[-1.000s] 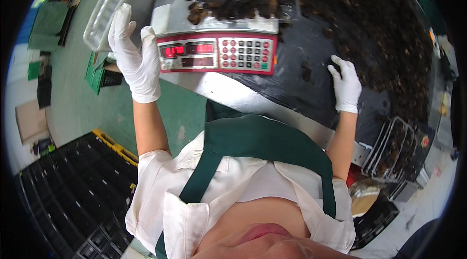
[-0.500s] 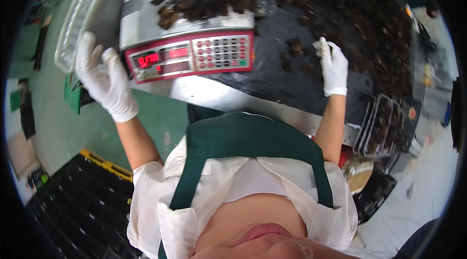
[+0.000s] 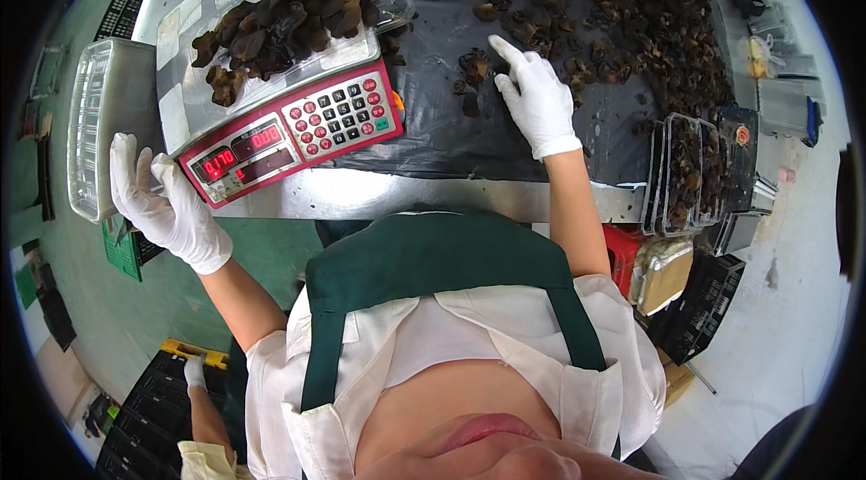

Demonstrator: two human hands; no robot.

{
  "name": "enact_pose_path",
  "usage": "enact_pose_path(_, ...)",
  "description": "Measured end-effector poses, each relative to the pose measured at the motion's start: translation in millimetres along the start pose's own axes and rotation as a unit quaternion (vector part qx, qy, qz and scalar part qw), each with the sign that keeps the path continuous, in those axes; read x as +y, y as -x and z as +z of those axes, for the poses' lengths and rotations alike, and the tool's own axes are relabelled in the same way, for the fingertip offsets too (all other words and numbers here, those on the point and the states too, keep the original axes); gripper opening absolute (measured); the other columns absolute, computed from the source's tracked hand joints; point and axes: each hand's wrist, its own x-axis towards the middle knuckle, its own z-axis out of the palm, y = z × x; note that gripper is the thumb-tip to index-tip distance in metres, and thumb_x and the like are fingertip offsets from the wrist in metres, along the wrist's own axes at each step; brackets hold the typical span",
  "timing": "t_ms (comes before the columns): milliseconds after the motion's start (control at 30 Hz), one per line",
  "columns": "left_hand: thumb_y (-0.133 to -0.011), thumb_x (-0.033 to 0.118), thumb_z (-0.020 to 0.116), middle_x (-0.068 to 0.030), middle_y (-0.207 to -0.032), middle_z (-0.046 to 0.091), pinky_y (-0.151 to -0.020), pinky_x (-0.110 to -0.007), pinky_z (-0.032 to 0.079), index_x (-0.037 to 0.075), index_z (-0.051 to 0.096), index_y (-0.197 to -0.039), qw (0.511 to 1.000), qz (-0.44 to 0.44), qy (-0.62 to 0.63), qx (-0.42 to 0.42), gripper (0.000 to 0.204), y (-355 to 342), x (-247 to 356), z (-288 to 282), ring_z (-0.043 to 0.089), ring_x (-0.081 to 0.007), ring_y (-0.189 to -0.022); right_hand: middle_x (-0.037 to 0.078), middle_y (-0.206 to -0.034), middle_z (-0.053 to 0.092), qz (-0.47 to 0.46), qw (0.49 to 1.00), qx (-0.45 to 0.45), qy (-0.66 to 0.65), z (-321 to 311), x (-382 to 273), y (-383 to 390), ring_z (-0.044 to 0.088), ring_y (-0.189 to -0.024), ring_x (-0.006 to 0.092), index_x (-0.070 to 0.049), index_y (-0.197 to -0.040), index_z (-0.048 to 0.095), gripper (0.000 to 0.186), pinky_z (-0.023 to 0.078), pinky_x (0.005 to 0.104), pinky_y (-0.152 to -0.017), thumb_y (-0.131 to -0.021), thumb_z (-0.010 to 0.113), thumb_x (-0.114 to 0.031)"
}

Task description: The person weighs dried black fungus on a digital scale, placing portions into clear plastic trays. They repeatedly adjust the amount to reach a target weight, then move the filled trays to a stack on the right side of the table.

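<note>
My left hand [image 3: 169, 214] spreads its fingers beside the scale [image 3: 298, 133]; my right hand [image 3: 538, 103], finger and thumb parted, hovers near loose fungus [image 3: 474, 65] on the bench [image 3: 316, 195] – light, soft, perhaps slippery, I'd judge; best pinched gently mid-piece, lest rims tear.

Below the frame's centre, a dark green apron [image 3: 442, 259] with two broad straps [image 3: 322, 358] covers a cream, short-sleeved shirt [image 3: 627, 345], its collar [image 3: 327, 439] open over a white undershirt [image 3: 442, 345]; plain, wrist-length white gloves [image 3: 206, 245] sheathe the left hand [image 3: 170, 211] and right hand [image 3: 538, 101]
</note>
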Motion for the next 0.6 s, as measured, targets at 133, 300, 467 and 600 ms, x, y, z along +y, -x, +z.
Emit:
enact_pose_path(133, -0.098, -0.001, 0.06, -0.0113, -0.148, 0.049, -0.111, -0.042, 0.048, 0.005, 0.053, -0.147, 1.0, 0.004, -0.003, -0.014, 0.049, -0.8, 2.9, 4.0, 0.056, -0.0236, -0.131, 0.006, -0.093, 0.066, -0.116, 0.99, -0.015, 0.081, 14.9, 6.7, -24.1, 0.066, -0.095, 0.0284, -0.022, -0.131, 0.068, 0.045, 0.054, 0.0413, -0.088, -0.086, 0.076, -0.018)
enact_pose_path(300, -0.099, -0.008, 0.052, -0.0139, -0.15, 0.05, -0.109, -0.041, 0.049, 0.001, 0.052, -0.146, 0.998, 0.05, -0.02, -0.037, 0.048, 8.6, 12.7, 3.3, 0.056, -0.0256, -0.134, 0.012, -0.103, 0.073, -0.019, 0.993, -0.059, -0.104, 1.3, -2.1, -36.7, 0.069, -0.098, 0.029, -0.01, -0.118, 0.071, 0.033, 0.054, 0.0399, -0.088, -0.089, 0.078, -0.024)
enact_pose_path(467, -0.082, -0.018, 0.057, -0.0177, -0.143, 0.057, -0.112, -0.039, 0.045, 0.002, 0.061, -0.141, 0.988, 0.117, -0.028, -0.099, 0.062, 26.0, 30.8, 18.1, 0.052, -0.0292, -0.137, 0.007, -0.097, 0.069, 0.067, 0.895, -0.159, -0.41, -12.1, -11.5, -31.0, 0.064, -0.093, 0.015, 0.0, -0.12, 0.068, 0.04, 0.051, 0.0313, -0.087, -0.09, 0.081, -0.022)
enact_pose_path(600, -0.083, -0.019, 0.057, -0.0185, -0.146, 0.056, -0.114, -0.039, 0.042, 0.004, 0.058, -0.143, 0.974, 0.155, -0.006, -0.163, 0.064, 28.2, 38.3, 36.9, 0.053, -0.0298, -0.136, 0.003, -0.093, 0.068, 0.007, 0.905, -0.106, -0.411, -29.7, -31.9, -44.1, 0.061, -0.09, 0.0119, 0.0, -0.117, 0.069, 0.042, 0.051, 0.0286, -0.087, -0.086, 0.084, -0.024)
